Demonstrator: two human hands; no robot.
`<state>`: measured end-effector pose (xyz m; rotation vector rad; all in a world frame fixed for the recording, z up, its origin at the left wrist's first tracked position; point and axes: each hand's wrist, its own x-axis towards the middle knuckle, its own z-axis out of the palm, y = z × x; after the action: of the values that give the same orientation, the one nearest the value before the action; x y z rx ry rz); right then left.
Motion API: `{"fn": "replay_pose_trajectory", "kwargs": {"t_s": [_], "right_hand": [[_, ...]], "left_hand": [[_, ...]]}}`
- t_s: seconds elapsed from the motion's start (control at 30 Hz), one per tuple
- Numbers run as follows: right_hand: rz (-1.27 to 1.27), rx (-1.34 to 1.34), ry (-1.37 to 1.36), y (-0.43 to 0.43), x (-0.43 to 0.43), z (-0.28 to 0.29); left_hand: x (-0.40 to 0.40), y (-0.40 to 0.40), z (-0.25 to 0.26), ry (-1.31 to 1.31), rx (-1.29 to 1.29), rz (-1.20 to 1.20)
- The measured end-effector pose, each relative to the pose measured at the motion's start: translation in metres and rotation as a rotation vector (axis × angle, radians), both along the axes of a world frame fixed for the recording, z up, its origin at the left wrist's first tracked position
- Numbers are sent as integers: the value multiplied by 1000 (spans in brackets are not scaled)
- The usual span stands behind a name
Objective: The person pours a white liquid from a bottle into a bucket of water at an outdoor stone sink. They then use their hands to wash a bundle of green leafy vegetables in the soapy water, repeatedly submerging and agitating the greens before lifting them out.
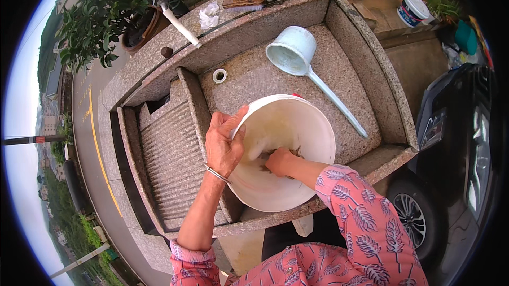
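Observation:
A white plastic bucket (278, 202) stands tilted in the stone sink basin, its mouth towards me. My left hand (226, 138) grips its rim on the left, thumb inside and fingers outside; a metal bangle circles that wrist. Deep in the bucket, my right hand (284, 162) is curled over a dark brown, stringy clump (296, 152). Strands of it stick out on either side of the hand, and my fingertips are hidden. Cloudy, yellowish water (270, 123) lies around it. Beyond the bucket, a pale blue plastic dipper (296, 47) rests on its side, long handle pointing right.
The granite sink (370, 67) has a drain hole (219, 76) and a ridged washboard (175, 162) at left. Along the back ledge are a scrubbing brush (243, 0), crumpled white tissue (209, 15), and a tap with white hose (181, 25). A dark car (449, 127) stands close at right.

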<state>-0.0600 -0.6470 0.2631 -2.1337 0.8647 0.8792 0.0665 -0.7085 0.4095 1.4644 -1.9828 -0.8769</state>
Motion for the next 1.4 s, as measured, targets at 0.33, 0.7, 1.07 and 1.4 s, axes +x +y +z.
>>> {"fn": "replay_pose_trajectory", "kwargs": {"t_s": [0.33, 0.7, 1.07, 1.4], "right_hand": [[-472, 267, -94, 8, 6, 13], [-725, 207, -388, 18, 43, 25], [-874, 178, -595, -11, 77, 15], [-343, -20, -293, 3, 52, -1]], "left_hand": [[2, 8, -10, 37, 65, -138], [-3, -5, 20, -201, -77, -340], [-4, -6, 22, -238, -122, -322], [-11, 1, 23, -258, -116, -346]]}}
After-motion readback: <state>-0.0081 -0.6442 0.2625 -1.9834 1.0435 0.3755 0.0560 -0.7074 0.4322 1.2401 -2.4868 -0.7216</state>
